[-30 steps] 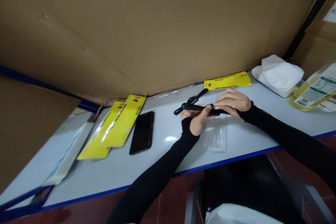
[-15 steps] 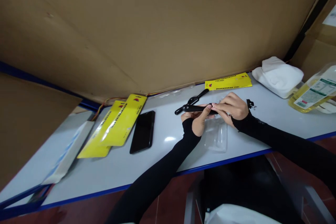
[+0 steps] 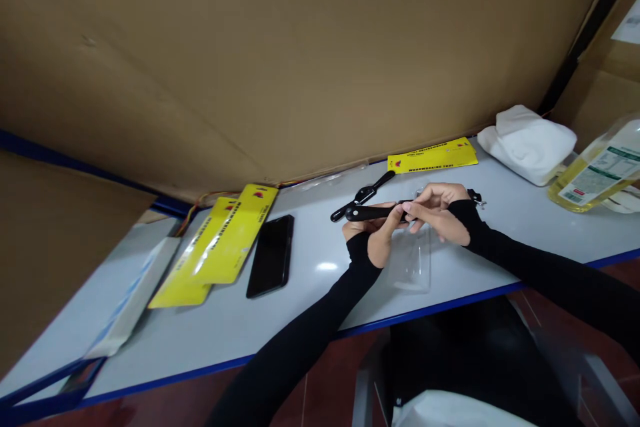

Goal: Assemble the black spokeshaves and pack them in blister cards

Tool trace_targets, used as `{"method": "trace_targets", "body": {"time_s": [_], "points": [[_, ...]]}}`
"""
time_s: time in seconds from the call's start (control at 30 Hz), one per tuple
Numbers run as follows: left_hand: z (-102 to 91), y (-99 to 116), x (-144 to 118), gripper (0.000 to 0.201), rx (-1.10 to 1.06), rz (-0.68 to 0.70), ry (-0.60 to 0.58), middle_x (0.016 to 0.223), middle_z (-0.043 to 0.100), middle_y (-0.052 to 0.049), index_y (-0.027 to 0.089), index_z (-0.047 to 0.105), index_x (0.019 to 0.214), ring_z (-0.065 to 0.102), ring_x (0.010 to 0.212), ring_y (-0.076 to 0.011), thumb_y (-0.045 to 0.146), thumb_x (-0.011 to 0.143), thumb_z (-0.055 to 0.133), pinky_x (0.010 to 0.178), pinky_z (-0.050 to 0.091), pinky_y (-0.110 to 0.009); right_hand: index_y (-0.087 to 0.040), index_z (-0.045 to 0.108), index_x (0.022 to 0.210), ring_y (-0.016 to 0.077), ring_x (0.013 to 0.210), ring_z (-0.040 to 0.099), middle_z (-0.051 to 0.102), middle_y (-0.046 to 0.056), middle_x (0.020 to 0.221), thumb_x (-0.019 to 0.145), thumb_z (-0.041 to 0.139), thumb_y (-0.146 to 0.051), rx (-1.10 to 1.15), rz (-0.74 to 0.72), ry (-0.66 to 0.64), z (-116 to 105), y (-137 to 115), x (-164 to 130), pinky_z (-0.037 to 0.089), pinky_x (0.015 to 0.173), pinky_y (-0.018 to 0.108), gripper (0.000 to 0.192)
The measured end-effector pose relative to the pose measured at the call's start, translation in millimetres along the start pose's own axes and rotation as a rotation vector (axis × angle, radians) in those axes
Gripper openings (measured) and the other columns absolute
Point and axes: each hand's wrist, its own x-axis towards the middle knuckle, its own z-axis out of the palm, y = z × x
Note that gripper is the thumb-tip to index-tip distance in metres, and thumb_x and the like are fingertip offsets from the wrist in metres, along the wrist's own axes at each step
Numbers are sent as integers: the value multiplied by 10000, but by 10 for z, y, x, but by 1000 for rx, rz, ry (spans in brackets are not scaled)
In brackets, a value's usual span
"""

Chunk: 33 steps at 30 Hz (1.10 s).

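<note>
My left hand [image 3: 376, 232] grips a slim black tool [image 3: 369, 213] and holds it level just above the white table [image 3: 310, 320]. My right hand [image 3: 441, 211] pinches the tool's right end with its fingertips. A second black tool piece [image 3: 364, 194] lies on the table just behind it. Under my hands rests a clear plastic blister tray [image 3: 413, 265]. A small black metal part [image 3: 477, 197] sits beside my right wrist. Both arms wear black sleeves.
A black phone [image 3: 271, 254] lies left of my hands, beside two yellow packaging cards [image 3: 220, 243]. Another yellow card [image 3: 432, 154] sits at the back. A white cloth [image 3: 528, 143] and an oil bottle [image 3: 595, 170] stand at right. A cardboard wall [image 3: 280, 53] backs the table.
My right hand has slid off the top of the tool and turned, its fingertips now at the tool's right end. The small black part beside my wrist has come into view.
</note>
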Motion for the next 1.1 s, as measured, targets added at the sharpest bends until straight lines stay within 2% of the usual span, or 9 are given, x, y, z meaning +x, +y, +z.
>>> {"method": "trace_targets", "body": {"time_s": [0.07,0.13,0.27,0.37,0.47,0.67,0.87,1.03,1.1], "points": [[0,-5,7,413,3,-12,3,802,819,-85,133,810,850,796,676,-238,456,659,982,643,703,-353,-209,600,774,234,596,769,785,70,780,711,895,-610,6,-20,9,27,38,-28,364,263,196,502],[1,-5,18,408,-4,-33,0,817,821,-96,121,812,856,793,669,-235,443,666,977,636,700,-353,-210,598,778,187,544,725,761,45,748,769,856,-616,-41,-97,23,45,91,-43,408,312,205,481],[-7,-10,48,409,-68,-70,6,848,824,-109,114,811,855,802,720,-245,418,648,987,608,690,-326,-207,570,688,78,457,502,577,-41,570,864,795,-563,-279,-316,108,45,159,-26,368,415,207,456],[-22,-35,73,433,-96,-80,9,830,818,-107,109,807,846,802,723,-247,427,624,998,607,691,-327,-211,555,683,75,480,407,495,-55,545,933,719,-536,-395,-373,115,35,148,-7,314,441,222,441],[-34,-66,87,470,-93,-84,0,812,810,-104,105,806,842,801,715,-257,462,606,1001,613,699,-354,-217,569,733,85,477,415,533,-47,572,1000,629,-508,-453,-350,93,30,128,-5,337,463,240,400],[-21,-67,97,501,-95,-77,19,804,806,-108,104,802,816,793,702,-256,495,579,1007,574,692,-348,-209,562,763,109,570,452,545,-19,647,1077,515,-316,-883,-740,178,0,213,-15,377,569,259,335],[-16,-60,89,507,-79,-105,-1,805,807,-120,101,797,817,802,720,-290,493,572,1007,582,697,-382,-207,636,772,139,565,514,615,22,655,1083,489,-281,-1263,-911,351,26,383,-14,327,533,328,352],[9,-35,80,522,-90,-138,18,796,800,-123,92,784,794,787,684,-278,462,519,1028,593,699,-399,-216,656,736,146,547,534,615,25,629,1057,554,-297,-1340,-984,475,73,396,-15,349,526,341,347],[22,-12,84,549,-100,-174,32,777,793,-122,87,778,777,770,639,-262,461,470,1039,593,697,-400,-214,709,815,140,572,577,671,38,698,1056,573,-307,-1316,-1016,470,64,361,-18,388,527,320,292]]}}
